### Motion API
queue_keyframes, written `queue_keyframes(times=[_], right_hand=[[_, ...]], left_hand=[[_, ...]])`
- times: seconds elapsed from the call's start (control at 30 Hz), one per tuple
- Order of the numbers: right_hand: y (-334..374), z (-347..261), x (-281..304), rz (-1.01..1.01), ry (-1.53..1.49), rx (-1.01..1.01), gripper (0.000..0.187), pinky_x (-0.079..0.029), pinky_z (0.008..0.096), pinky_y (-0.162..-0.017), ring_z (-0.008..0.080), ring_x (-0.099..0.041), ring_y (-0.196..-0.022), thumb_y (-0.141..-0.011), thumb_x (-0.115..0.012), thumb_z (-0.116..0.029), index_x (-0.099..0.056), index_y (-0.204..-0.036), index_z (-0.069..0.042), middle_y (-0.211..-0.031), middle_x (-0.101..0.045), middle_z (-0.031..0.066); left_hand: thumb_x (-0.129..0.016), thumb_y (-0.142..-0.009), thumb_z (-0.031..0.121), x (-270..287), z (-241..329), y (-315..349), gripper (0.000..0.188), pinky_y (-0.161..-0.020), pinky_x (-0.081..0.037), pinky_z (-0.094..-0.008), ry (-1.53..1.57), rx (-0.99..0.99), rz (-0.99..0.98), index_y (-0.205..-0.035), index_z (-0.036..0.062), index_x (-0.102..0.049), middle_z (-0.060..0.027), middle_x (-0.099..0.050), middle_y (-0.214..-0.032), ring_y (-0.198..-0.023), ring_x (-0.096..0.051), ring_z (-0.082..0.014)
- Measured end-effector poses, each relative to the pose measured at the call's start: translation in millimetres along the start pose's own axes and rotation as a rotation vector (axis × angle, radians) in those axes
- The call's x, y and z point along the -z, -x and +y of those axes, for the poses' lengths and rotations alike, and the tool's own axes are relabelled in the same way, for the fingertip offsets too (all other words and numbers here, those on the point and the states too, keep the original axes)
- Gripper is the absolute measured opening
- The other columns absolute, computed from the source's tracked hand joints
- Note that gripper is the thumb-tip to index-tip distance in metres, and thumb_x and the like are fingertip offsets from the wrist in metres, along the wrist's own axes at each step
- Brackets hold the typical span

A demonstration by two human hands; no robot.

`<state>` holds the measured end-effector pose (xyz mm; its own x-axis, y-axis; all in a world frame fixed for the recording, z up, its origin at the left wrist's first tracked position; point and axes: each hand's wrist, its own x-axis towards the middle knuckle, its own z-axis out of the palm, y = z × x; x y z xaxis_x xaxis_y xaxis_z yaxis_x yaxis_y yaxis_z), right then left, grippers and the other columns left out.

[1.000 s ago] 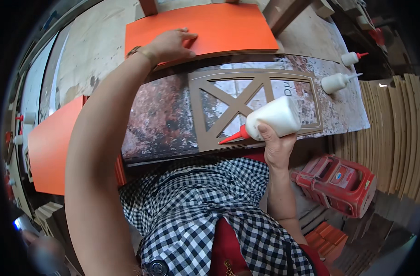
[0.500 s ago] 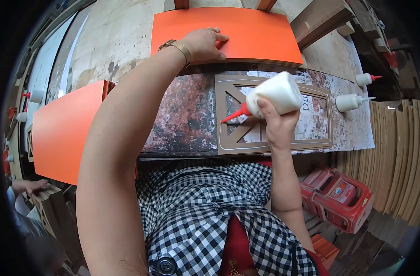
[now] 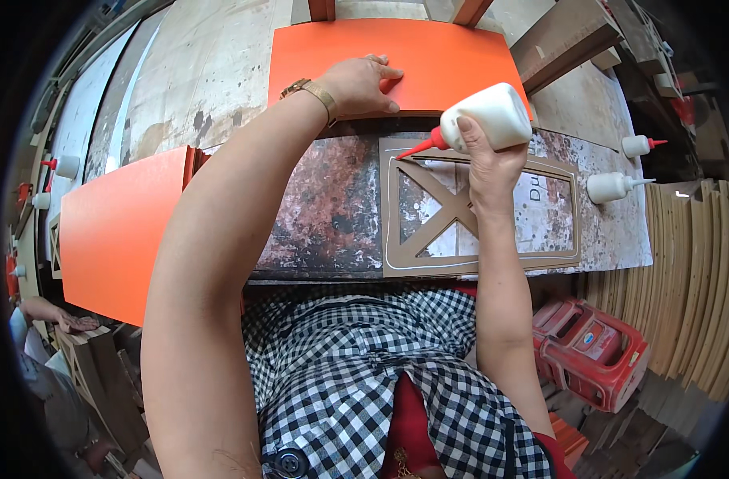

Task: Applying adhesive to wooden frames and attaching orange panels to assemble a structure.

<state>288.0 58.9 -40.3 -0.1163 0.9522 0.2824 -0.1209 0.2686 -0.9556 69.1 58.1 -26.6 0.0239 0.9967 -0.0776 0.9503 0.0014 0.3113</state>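
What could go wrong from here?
The right hand holds the white bottle with its forearm above the brown frame; dipping could smear the white line. The left hand rests on the orange panel, not on the frame, so the red nozzle might nudge the frame out of place.

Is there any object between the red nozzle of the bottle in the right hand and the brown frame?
Nothing visible is between them: the right hand grips the white bottle, and its red nozzle points to the upper left corner of the brown frame. I cannot tell whether they touch.
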Motion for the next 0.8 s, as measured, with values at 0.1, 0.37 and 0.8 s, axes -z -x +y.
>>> queue_keyframes(times=[0.1, 0.37, 0.8], right_hand=[[5.1, -5.7, 14.4, 0.038, 0.021, 0.008, 0.059, -0.052, 0.0247, -0.069, 0.0204, -0.06, -0.083, -0.068, -0.077, -0.009, -0.04, -0.113, 0.001, -0.102, -0.054, 0.0157], [30.2, -27.1, 77.4, 0.163, 0.177, 0.007, 0.047, -0.051, 0.0243, -0.067, 0.0189, -0.061, -0.076, -0.067, -0.075, -0.005, -0.05, -0.106, 0.002, -0.094, -0.061, 0.0136], [71.1, -37.6, 199.1, 0.23, 0.204, -0.012, 0.044, -0.048, 0.0272, -0.079, 0.0185, -0.059, -0.085, -0.071, -0.068, 0.001, -0.05, -0.112, 0.001, -0.101, -0.059, 0.011]], left_hand=[[-0.061, -0.07, 0.038, -0.8, 1.4, -0.5, 0.06, -0.098, -0.036, -0.0316, -0.007, -0.006, 0.004, -0.125, 0.0166, -0.051, -0.0107, -0.039, -0.136, -0.122, -0.041, -0.0229], [-0.061, -0.071, 0.04, -0.3, 0.4, -1.9, 0.059, -0.098, -0.036, -0.0315, -0.014, -0.022, -0.002, -0.125, 0.0166, -0.051, -0.0103, -0.039, -0.136, -0.122, -0.041, -0.024], [-0.062, -0.076, 0.04, -0.6, -4.2, -2.8, 0.058, -0.1, -0.035, -0.0339, -0.049, -0.046, -0.034, -0.127, 0.0183, -0.048, -0.0072, -0.037, -0.138, -0.123, -0.04, -0.0256]])
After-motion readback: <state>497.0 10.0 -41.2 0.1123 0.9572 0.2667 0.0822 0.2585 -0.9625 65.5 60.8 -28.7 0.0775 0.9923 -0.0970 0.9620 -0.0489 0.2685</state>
